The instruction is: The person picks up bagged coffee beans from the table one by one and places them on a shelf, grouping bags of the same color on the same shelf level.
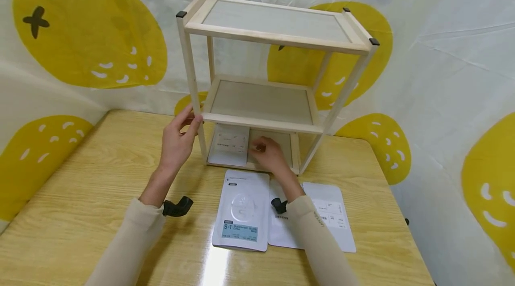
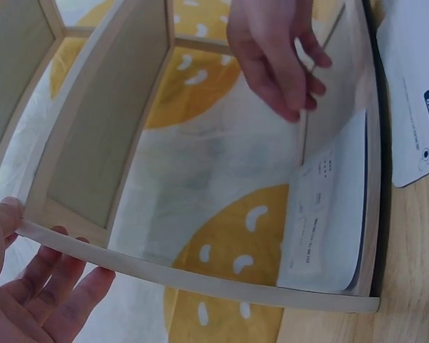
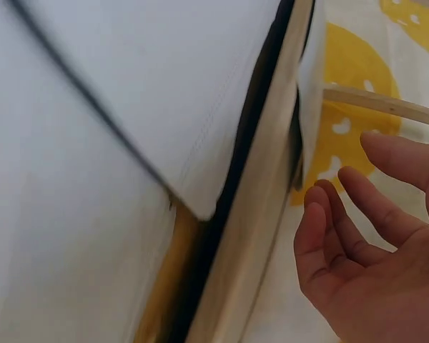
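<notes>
A pale wooden three-tier shelf rack [image 1: 277, 36] stands on the table. My left hand [image 1: 177, 140] holds its front left post at middle-shelf height, thumb on one side and fingers on the other in the left wrist view. A white flat pouch [image 1: 228, 143] with printed text lies on the left of the bottom shelf. Just right of that pouch, over the bottom shelf, is my right hand [image 1: 268, 154]. Its fingers are loosely bent with nothing between them, as the right wrist view [image 3: 372, 243] also shows.
In front of the rack lies a white coffee pouch [image 1: 241, 205] with a blue S-1 label. Beside it are a pouch [image 1: 281, 232] partly under my right forearm and another pouch [image 1: 335, 216] at the right. A patterned cloth [image 1: 442, 98] hangs behind the wooden table [image 1: 100, 178].
</notes>
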Demonstrator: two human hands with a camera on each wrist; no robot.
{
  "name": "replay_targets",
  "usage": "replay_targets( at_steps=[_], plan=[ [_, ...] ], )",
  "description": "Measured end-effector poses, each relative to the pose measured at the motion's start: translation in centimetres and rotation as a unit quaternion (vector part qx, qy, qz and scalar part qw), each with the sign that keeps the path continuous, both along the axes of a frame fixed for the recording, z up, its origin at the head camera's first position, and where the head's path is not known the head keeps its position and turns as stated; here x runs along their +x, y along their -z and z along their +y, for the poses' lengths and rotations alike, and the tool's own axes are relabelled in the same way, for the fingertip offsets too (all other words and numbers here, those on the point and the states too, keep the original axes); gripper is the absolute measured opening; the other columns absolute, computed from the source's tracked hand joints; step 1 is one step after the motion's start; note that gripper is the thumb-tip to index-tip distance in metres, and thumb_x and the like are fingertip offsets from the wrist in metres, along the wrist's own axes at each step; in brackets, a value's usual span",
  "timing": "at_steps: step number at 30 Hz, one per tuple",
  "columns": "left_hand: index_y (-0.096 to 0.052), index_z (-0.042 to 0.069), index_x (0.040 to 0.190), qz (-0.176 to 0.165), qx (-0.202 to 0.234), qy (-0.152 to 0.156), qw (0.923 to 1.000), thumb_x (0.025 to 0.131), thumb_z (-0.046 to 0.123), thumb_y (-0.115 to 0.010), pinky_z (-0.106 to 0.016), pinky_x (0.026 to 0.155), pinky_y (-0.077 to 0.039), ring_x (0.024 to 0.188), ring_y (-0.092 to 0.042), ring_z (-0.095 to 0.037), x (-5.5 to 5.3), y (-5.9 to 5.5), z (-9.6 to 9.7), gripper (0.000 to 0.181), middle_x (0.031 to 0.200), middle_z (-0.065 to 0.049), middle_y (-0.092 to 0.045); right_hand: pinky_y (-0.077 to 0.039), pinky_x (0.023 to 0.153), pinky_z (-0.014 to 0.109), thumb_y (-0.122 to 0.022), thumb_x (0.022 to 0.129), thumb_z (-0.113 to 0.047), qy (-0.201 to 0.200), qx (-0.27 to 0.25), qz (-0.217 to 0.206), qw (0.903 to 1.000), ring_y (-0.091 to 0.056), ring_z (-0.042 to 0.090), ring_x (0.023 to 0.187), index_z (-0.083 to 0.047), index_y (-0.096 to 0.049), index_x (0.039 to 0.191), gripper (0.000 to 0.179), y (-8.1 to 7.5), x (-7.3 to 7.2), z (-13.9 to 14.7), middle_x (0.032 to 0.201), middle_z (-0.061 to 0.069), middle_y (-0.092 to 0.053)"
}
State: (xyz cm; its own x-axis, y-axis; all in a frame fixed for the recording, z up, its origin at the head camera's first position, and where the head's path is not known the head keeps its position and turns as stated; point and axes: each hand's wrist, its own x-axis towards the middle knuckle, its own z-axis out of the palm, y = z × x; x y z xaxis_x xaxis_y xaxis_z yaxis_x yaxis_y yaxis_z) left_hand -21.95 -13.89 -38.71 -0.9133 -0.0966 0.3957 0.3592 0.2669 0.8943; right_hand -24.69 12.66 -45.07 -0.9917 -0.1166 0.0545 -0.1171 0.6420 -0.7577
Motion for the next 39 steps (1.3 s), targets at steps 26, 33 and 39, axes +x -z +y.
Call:
replay_targets(
  at_steps=[26, 33, 39],
  plan=[
    [-0.059, 0.028, 0.149, 0.009, 0.000, -0.001, 1.0000, 0.106, 0.031, -0.061, -0.013, 0.076, -0.057, 0.102, -0.064, -0.004, -0.6, -0.6, 0.1, 0.043, 0.116, -0.016, -0.071, -0.052, 0.086, 0.022, -0.072, 0.100, -0.017, -0.001, -0.151, 0.036, 0.9878, -0.065, 0.015, 0.104, -0.004, -0.071, 0.123, 0.026, -1.0, 5.3, 6.7, 0.123, 0.016, -0.070],
    [-0.060, 0.026, 0.149, 0.013, 0.003, -0.004, 0.9999, 0.107, 0.031, -0.061, -0.012, 0.077, -0.056, 0.102, -0.064, -0.004, -0.6, -0.2, 0.1, 0.042, 0.115, -0.016, -0.071, -0.052, 0.087, 0.020, -0.072, 0.101, -0.024, 0.012, -0.133, 0.027, 0.9907, -0.064, 0.007, 0.103, -0.007, -0.071, 0.125, 0.030, -0.8, 7.2, 8.7, 0.124, 0.013, -0.070],
    [-0.060, 0.025, 0.148, 0.004, 0.001, -0.006, 1.0000, 0.107, 0.031, -0.061, -0.014, 0.077, -0.057, 0.101, -0.064, -0.002, -0.2, 0.3, 0.1, 0.042, 0.115, -0.015, -0.070, -0.053, 0.088, 0.018, -0.070, 0.102, -0.028, 0.034, -0.114, 0.019, 0.9927, -0.064, 0.007, 0.105, -0.004, -0.069, 0.128, 0.035, -0.3, 9.1, 10.6, 0.126, 0.011, -0.069]
  ],
)
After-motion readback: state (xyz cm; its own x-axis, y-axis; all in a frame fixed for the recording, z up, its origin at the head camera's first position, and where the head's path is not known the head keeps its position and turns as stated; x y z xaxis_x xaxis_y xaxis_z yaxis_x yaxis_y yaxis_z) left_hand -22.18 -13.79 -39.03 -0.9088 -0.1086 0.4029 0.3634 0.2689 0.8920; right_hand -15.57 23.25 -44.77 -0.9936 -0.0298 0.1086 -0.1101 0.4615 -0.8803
